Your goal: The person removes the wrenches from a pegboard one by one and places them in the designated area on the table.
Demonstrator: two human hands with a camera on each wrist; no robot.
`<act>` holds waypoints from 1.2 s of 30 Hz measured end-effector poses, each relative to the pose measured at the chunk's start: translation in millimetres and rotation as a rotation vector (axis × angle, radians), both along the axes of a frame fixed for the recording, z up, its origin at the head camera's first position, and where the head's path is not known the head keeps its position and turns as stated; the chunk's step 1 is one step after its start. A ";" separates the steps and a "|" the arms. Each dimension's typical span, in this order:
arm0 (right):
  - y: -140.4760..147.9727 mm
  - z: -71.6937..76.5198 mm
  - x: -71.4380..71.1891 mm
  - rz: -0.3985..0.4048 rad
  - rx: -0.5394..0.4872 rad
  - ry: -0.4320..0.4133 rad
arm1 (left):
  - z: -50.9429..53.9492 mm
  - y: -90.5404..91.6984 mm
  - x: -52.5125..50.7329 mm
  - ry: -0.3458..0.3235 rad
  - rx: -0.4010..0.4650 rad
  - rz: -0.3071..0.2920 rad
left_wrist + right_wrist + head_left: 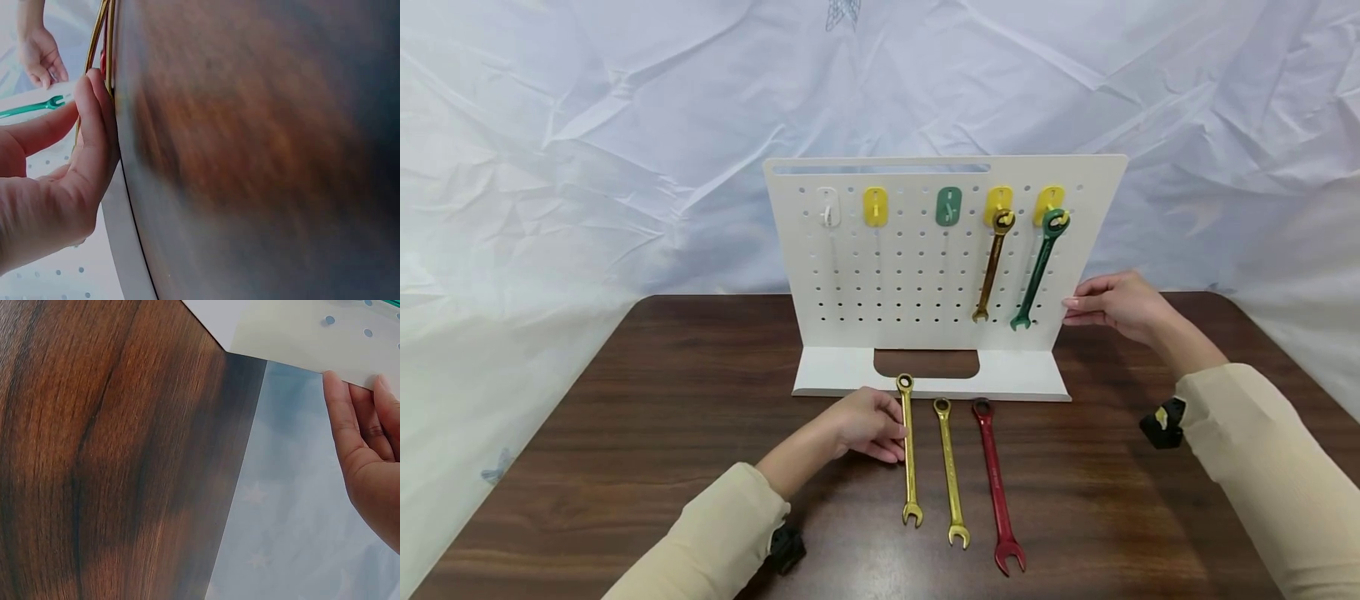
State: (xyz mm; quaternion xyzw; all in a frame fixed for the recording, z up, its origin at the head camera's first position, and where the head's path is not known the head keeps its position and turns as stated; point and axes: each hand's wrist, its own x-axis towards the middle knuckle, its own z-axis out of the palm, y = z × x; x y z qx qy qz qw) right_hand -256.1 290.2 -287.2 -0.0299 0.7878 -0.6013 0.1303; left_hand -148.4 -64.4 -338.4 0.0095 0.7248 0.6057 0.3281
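My left hand [868,425] pinches the shank of the leftmost gold combination wrench [909,467], whose ring end overlaps the base's front edge in the head view. In the left wrist view, the fingers [94,125] partly hide that wrench. To its right lie a second gold wrench [951,475] and a red wrench [996,483], open ends toward me. My right hand [1116,304] holds the right edge of the white pegboard [910,250] between thumb and fingers. A bronze wrench [991,271] and a green wrench [1037,271] hang by their ring ends from yellow hooks.
Left of the hanging wrenches, the board carries a white hook [828,207], a yellow hook [876,207] and a green hook [949,207], all bare. Its base [835,375] stands on the dark wooden table [700,400]. White cloth [625,125] hangs behind.
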 end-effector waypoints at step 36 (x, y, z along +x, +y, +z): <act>-1.3 -1.2 0.5 -0.018 0.042 0.019 | -1.9 0.4 7.7 0.015 -0.130 0.006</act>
